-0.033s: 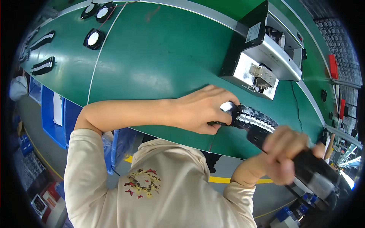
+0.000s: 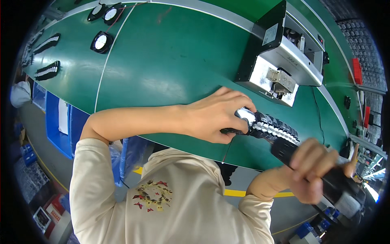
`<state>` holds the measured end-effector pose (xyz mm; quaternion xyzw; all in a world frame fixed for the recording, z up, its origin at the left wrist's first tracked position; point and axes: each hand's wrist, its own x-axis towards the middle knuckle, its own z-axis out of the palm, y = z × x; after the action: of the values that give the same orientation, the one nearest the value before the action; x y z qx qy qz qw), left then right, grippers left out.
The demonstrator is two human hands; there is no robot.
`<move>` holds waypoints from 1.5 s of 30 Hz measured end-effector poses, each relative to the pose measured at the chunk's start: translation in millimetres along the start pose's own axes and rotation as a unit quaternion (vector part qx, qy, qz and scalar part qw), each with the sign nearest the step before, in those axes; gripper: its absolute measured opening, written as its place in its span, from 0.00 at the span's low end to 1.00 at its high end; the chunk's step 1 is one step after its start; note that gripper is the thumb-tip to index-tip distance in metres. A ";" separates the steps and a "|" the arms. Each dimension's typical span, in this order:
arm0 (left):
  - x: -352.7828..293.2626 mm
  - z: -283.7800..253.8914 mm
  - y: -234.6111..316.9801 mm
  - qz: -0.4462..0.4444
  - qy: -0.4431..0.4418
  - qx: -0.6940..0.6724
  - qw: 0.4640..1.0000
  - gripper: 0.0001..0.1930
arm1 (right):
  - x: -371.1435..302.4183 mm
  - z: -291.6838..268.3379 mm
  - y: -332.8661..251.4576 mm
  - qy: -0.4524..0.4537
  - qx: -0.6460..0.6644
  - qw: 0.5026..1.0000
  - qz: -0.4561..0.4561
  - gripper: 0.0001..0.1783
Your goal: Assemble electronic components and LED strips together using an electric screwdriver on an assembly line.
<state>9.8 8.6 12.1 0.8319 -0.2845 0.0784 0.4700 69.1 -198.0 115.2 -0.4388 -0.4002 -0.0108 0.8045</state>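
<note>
**Segmented piece (image 2: 276, 127) and black tool (image 2: 339, 185), one to each hand**

Left hand (image 2: 221, 117): grip closed on the piece's chrome left end. Piece black and silver, lengthwise toward the right, over the green table (image 2: 170, 61) near its front edge.

Right hand (image 2: 310, 171): grip wrapped around the tool, somewhat blurred; tool's front end just beside the piece, contact cannot be told.

Beyond: one silver-and-black machine (image 2: 302, 61). Far left: three round black units (image 2: 101, 42), white-faced; curved strips (image 2: 48, 70).

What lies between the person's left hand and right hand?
In the head view, a ridged black-and-silver piece, its near end at the left hand, then the black tool's front end, before the right hand.
</note>
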 end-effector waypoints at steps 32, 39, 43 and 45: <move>29.8 -229.1 -103.5 -0.205 0.294 0.061 0.932 0.18 | -5.6 -33.8 -9.3 0.077 -0.069 0.994 -0.028 0.29; -27.1 -126.9 -32.4 -0.372 0.019 0.125 0.920 0.18 | -4.3 -27.9 -3.5 0.029 -0.052 0.998 -0.017 0.30; -30.6 -117.6 -19.6 -0.183 0.114 0.208 0.954 0.19 | -4.9 -33.2 -5.5 0.008 -0.048 0.999 -0.021 0.32; -27.6 -115.4 -7.0 -0.187 0.032 0.193 0.963 0.20 | -3.2 -40.7 -5.5 -0.030 -0.047 0.998 -0.028 0.33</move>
<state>6.6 117.8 59.0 0.9421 -0.0886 0.0688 0.3159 90.7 -231.6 105.0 -0.4648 -0.4356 -0.0385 0.7699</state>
